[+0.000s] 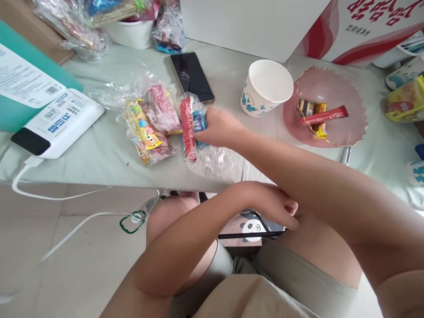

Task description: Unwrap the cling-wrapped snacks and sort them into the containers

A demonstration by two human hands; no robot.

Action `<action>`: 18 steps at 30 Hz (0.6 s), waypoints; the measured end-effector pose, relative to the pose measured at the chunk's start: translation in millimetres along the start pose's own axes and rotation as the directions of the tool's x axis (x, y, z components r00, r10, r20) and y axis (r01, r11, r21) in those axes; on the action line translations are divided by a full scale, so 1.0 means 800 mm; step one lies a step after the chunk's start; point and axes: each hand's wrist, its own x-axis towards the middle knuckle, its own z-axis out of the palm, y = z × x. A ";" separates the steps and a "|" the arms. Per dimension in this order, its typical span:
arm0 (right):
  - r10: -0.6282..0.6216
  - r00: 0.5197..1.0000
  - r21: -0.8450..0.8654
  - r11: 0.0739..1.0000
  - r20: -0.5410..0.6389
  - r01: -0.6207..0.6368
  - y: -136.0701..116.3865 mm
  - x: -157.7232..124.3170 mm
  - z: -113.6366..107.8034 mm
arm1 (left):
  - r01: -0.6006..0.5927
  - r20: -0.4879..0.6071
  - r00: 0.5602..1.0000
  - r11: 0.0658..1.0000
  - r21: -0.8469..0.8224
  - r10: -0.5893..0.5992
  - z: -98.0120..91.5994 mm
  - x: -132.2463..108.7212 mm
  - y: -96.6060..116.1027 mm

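My right hand (221, 127) reaches across the table, its thumb and fingers closed on a small blue snack packet (199, 122). Beside that packet lies a red-wrapped bar (188, 132), with crinkled clear plastic wrap (213, 161) around and below them. To the left is a clear plastic bag of snacks with a yellow packet (144, 126) and a pinkish-red packet (164, 107). My left hand (273, 205) rests by my thigh under the right forearm, thumb and forefinger bent but apart, holding nothing visible; its other fingers are hidden.
A black phone (192, 76) lies behind the snacks. A paper cup (266, 86) and a pink ribbed bowl (354, 106) with several wrapped snacks stand right. At left are a white power bank (71, 121) with a cable and a green container (33, 79). A white box (245, 26) stands behind.
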 end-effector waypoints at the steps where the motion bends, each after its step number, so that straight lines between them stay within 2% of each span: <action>1: -0.004 1.000 0.035 0.999 0.011 0.004 -0.002 -0.001 -0.001 | 0.001 -0.003 1.000 1.000 0.006 -0.001 -0.001 -0.002 0.000; 3: -0.003 1.000 0.156 0.988 0.023 -0.001 -0.005 -0.003 -0.001 | 0.012 -0.005 1.000 1.000 0.020 -0.012 -0.001 -0.002 0.001; 5: 0.007 0.999 0.365 0.931 0.044 -0.023 0.000 -0.005 0.001 | 0.009 -0.014 1.000 1.000 0.024 -0.008 0.000 0.000 0.002; 7: 0.009 0.998 0.573 0.818 0.061 -0.043 0.013 -0.008 0.002 | -0.010 -0.019 1.000 1.000 0.006 0.010 0.000 0.001 0.004; 9: 0.010 0.999 0.712 0.701 0.045 -0.039 0.034 -0.016 0.001 | -0.057 0.022 0.998 0.997 -0.059 0.059 0.000 -0.006 0.010; 11: 0.008 1.000 0.806 0.592 -0.018 0.010 0.058 -0.033 -0.003 | -0.141 0.083 0.984 0.971 -0.192 0.159 -0.002 -0.023 0.021; 12: 0.010 0.999 0.842 0.539 -0.051 0.037 0.070 -0.046 -0.005 | -0.195 0.078 0.971 0.938 -0.285 0.226 -0.003 -0.035 0.028; 14: 0.045 0.994 0.885 0.460 -0.100 0.068 0.093 -0.079 -0.010 | -0.310 -0.096 0.950 0.856 -0.414 0.298 -0.004 -0.061 0.041; 15: 0.084 0.990 0.897 0.437 -0.117 0.069 0.104 -0.098 -0.011 | -0.395 -0.311 0.909 0.812 -0.430 0.277 -0.005 -0.071 0.045; 16: 0.125 0.984 0.905 0.420 -0.129 0.066 0.115 -0.117 -0.012 | -0.543 -0.592 0.770 0.734 -0.409 0.239 -0.005 -0.078 0.048; 17: 0.162 0.976 0.910 0.409 -0.145 0.068 0.125 -0.135 -0.011 | -0.658 -0.793 0.586 0.669 -0.346 0.166 -0.006 -0.081 0.048; 18: 0.185 0.967 0.906 0.415 -0.173 0.083 0.136 -0.151 -0.008 | -0.727 -0.934 0.356 0.640 -0.249 0.041 -0.007 -0.080 0.045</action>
